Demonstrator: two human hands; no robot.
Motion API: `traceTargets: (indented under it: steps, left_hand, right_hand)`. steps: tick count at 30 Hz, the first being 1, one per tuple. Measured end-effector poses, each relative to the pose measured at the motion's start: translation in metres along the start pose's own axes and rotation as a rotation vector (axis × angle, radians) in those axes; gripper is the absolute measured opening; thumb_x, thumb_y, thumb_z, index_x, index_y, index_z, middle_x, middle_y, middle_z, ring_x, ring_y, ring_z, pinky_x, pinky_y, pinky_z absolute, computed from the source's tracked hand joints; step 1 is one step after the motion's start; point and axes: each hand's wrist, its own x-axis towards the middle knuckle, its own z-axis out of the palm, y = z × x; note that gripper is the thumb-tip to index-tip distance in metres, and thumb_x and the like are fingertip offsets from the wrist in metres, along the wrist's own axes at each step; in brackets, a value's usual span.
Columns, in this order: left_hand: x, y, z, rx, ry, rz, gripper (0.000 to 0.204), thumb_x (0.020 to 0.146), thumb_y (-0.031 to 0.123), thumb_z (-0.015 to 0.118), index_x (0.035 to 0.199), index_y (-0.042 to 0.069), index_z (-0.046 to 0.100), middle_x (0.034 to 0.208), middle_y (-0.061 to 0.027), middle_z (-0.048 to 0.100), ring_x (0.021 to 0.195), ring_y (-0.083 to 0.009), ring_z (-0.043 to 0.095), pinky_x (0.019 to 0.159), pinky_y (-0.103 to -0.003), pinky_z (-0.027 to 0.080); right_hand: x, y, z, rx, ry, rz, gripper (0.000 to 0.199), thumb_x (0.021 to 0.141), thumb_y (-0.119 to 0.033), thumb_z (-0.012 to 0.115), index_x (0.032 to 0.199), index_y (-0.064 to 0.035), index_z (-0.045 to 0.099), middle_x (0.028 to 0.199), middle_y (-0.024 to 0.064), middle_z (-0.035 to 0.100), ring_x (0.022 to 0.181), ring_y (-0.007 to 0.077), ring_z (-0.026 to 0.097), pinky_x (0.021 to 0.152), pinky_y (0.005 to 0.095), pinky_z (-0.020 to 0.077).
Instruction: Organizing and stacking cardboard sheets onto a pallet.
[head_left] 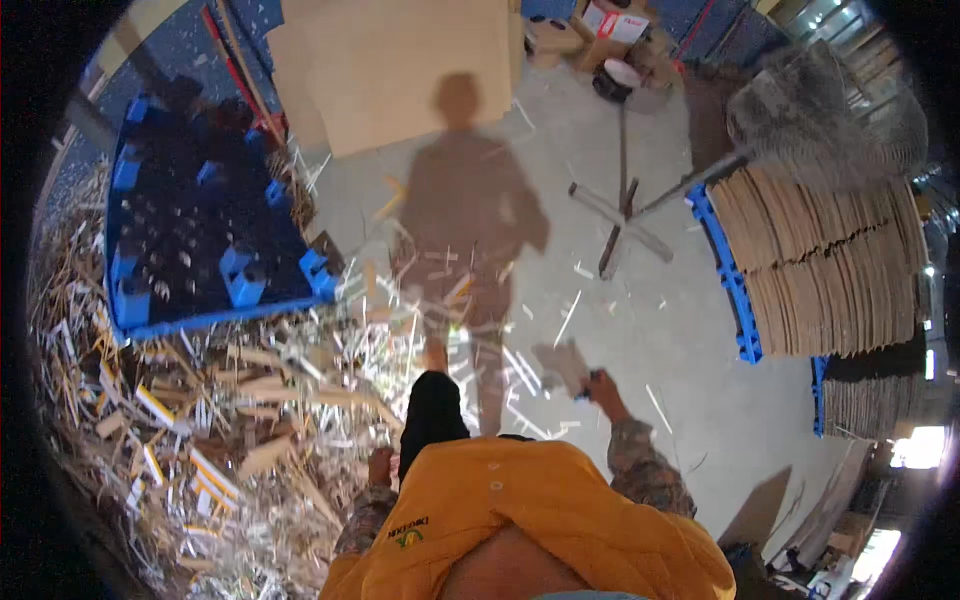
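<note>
My right hand (604, 386) is stretched out to my right over the concrete floor (660, 330), shut on a flat brown piece of cardboard (563, 364) that sticks out to its left. My left hand (380, 466) hangs by my hip at the edge of a pile of cardboard scraps (210, 430). I see nothing in that hand, and its fingers are too small to make out. My leg in dark trousers (433, 418) steps forward between the two hands. A yellow vest and camouflage sleeves fill the lower edge.
An upturned blue plastic pallet (200, 255) lies at the left, behind the scrap pile. Stacked cardboard sheets (830, 270) rest on another blue pallet at the right. A pedestal fan (820, 120) stands on its cross base (620, 215). A large cardboard sheet (400, 70) lies at the back.
</note>
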Motion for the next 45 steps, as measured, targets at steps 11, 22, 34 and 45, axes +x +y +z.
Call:
traceTargets:
  steps: [11, 22, 34, 45]
  left_hand:
    - [0.203, 0.380, -0.020, -0.117, -0.183, 0.342, 0.024, 0.083, 0.023, 0.052, 0.091, 0.001, 0.058, 0.063, -0.0027, 0.055, 0.048, -0.0081, 0.045, 0.043, -0.023, 0.036]
    - [0.339, 0.622, 0.168, 0.101, -0.293, 0.284, 0.033, 0.081, 0.025, 0.057, 0.103, 0.000, 0.056, 0.082, -0.0069, 0.061, 0.075, -0.0129, 0.056, 0.064, -0.025, 0.045]
    - [0.498, 0.723, 0.204, 0.471, -0.431, 0.703, 0.028, 0.079, 0.030, 0.055, 0.087, 0.004, 0.058, 0.072, -0.0049, 0.060, 0.054, -0.0162, 0.055, 0.041, -0.027, 0.042]
    - [0.706, 1.094, 0.377, -0.183, -0.660, 0.607, 0.018, 0.084, 0.012, 0.057, 0.099, 0.002, 0.053, 0.089, -0.0063, 0.056, 0.081, -0.0162, 0.053, 0.073, -0.029, 0.044]
  right_hand:
    - [0.094, 0.044, 0.024, -1.093, -0.164, -0.755, 0.025, 0.072, -0.025, 0.067, 0.083, -0.0080, 0.052, 0.074, 0.0078, 0.054, 0.057, 0.0231, 0.053, 0.049, 0.0358, 0.0436]
    - [0.409, -0.141, -0.114, -0.330, 0.232, -0.372, 0.030, 0.079, -0.027, 0.060, 0.088, -0.0008, 0.051, 0.071, 0.0072, 0.056, 0.066, 0.0222, 0.056, 0.058, 0.0369, 0.0447]
    - [0.598, -0.457, -0.239, 0.353, 0.420, -0.088, 0.020, 0.083, -0.023, 0.060, 0.087, -0.0092, 0.048, 0.072, -0.0021, 0.048, 0.058, 0.0074, 0.047, 0.051, 0.0228, 0.0422]
    - [0.635, -0.414, -0.231, 0.491, 0.419, 0.376, 0.021, 0.077, -0.023, 0.065, 0.081, -0.0081, 0.052, 0.069, 0.0010, 0.052, 0.055, 0.0118, 0.048, 0.045, 0.0270, 0.0408]
